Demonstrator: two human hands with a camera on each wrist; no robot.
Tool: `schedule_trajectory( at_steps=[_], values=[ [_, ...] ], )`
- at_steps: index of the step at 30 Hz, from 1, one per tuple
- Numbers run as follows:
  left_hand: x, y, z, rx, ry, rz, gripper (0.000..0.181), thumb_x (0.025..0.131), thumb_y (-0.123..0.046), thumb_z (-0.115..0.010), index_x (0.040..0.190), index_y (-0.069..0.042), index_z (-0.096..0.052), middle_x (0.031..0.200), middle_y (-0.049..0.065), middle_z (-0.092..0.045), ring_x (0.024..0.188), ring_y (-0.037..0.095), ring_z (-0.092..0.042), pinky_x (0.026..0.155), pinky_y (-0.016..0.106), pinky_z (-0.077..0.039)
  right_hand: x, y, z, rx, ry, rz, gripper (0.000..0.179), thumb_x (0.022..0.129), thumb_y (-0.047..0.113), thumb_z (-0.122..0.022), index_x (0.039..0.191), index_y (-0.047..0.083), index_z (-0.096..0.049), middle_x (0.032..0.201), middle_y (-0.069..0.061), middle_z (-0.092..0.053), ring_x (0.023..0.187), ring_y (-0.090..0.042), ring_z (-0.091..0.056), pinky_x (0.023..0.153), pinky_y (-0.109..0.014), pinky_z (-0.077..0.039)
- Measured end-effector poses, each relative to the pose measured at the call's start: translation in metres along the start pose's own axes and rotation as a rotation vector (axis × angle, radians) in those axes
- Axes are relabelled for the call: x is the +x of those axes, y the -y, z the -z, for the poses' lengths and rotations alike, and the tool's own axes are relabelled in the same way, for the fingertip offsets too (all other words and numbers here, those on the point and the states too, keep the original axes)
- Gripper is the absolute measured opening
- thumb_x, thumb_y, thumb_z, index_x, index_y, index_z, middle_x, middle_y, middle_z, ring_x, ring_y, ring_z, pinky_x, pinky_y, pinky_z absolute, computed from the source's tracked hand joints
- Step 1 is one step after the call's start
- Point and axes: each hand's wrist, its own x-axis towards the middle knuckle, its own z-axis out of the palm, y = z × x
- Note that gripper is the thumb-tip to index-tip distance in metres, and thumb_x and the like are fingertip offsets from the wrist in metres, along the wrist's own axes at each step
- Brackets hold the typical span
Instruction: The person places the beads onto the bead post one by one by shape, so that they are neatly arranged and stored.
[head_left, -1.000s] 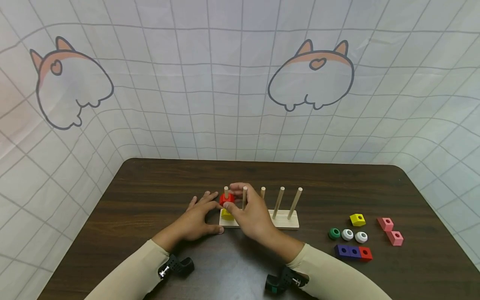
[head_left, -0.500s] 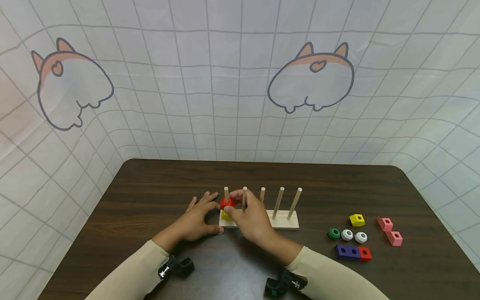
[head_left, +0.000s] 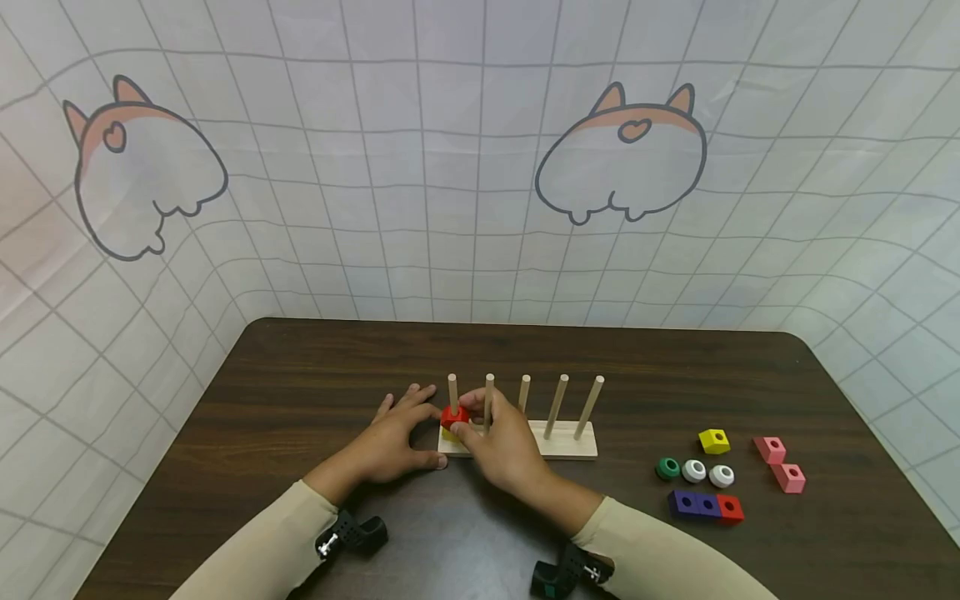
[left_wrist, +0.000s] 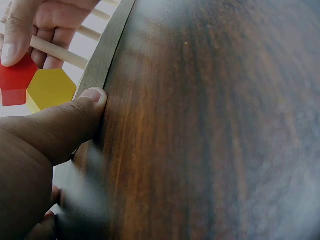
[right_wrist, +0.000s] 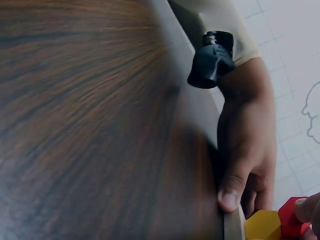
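Observation:
A wooden peg board [head_left: 572, 448] stands mid-table with several upright pegs. My left hand [head_left: 396, 437] holds its left end, thumb at the front edge and the other fingers spread around the far side. On the leftmost peg sits a yellow hexagonal block [left_wrist: 52, 91] at the bottom. Just above it is a red hexagonal block [head_left: 453, 417] threaded on the same peg, pinched between thumb and fingers of my right hand [head_left: 508, 442]. In the left wrist view the two blocks appear to touch. The right fingertips are partly hidden behind the second peg.
To the right lie a yellow block [head_left: 714, 442], two pink blocks [head_left: 789, 478], a green bead [head_left: 668, 467] and two white beads [head_left: 694, 470]. Two purple blocks [head_left: 696, 503] lie in a row with a red block [head_left: 730, 507]. A patterned cloth [head_left: 480, 167] hangs behind the table.
My right hand has slid the red block down the leftmost peg toward the yellow block, covering more of it in the head view. The left hand has stayed in place.

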Motion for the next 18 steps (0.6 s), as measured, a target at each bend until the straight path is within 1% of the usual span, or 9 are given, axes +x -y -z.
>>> schedule_trajectory(
  at_steps=[5,8,12,15,18],
  values=[
    [0.000,0.000,-0.001,-0.003,0.000,0.000,0.051,0.083,-0.040,-0.086,0.125,-0.022,-0.065,0.166,0.013,-0.029,0.155,0.036,-0.010,0.120,0.062,0.004,-0.001,-0.001,0.000,0.000,-0.001,0.002,0.031,0.093,0.014,-0.077,0.119,0.012,-0.060,0.110,-0.003,-0.069,0.108,-0.020,-0.065,0.093,-0.043,-0.052],
    [0.001,0.000,-0.001,-0.004,0.005,-0.002,0.051,0.083,-0.040,-0.086,0.125,-0.021,-0.064,0.166,0.012,-0.029,0.155,0.036,-0.009,0.120,0.062,0.004,-0.002,-0.001,0.001,0.000,-0.008,0.009,0.034,0.093,0.014,-0.078,0.121,0.012,-0.060,0.114,-0.002,-0.069,0.109,-0.020,-0.066,0.095,-0.043,-0.052],
    [0.001,0.001,0.000,-0.005,0.009,0.001,0.052,0.083,-0.041,-0.086,0.126,-0.021,-0.064,0.166,0.011,-0.028,0.155,0.035,-0.009,0.121,0.062,0.004,-0.006,-0.001,0.004,0.005,-0.012,0.028,0.043,0.093,0.013,-0.077,0.131,0.009,-0.057,0.127,-0.004,-0.068,0.118,-0.023,-0.063,0.099,-0.046,-0.050],
    [0.001,0.001,0.000,-0.007,0.005,0.003,0.053,0.083,-0.040,-0.086,0.127,-0.020,-0.064,0.166,0.011,-0.028,0.155,0.035,-0.009,0.121,0.062,0.003,-0.011,0.001,0.009,0.021,0.007,0.043,0.055,0.093,0.011,-0.076,0.141,0.004,-0.050,0.139,-0.010,-0.061,0.128,-0.027,-0.058,0.105,-0.046,-0.048],
    [0.001,0.001,0.001,-0.008,0.005,0.006,0.053,0.083,-0.040,-0.086,0.127,-0.021,-0.064,0.166,0.011,-0.028,0.155,0.035,-0.009,0.121,0.061,0.003,-0.018,0.003,0.015,0.027,0.039,0.033,0.063,0.094,0.010,-0.074,0.147,0.000,-0.042,0.147,-0.017,-0.055,0.135,-0.030,-0.054,0.108,-0.043,-0.045]
  ],
)
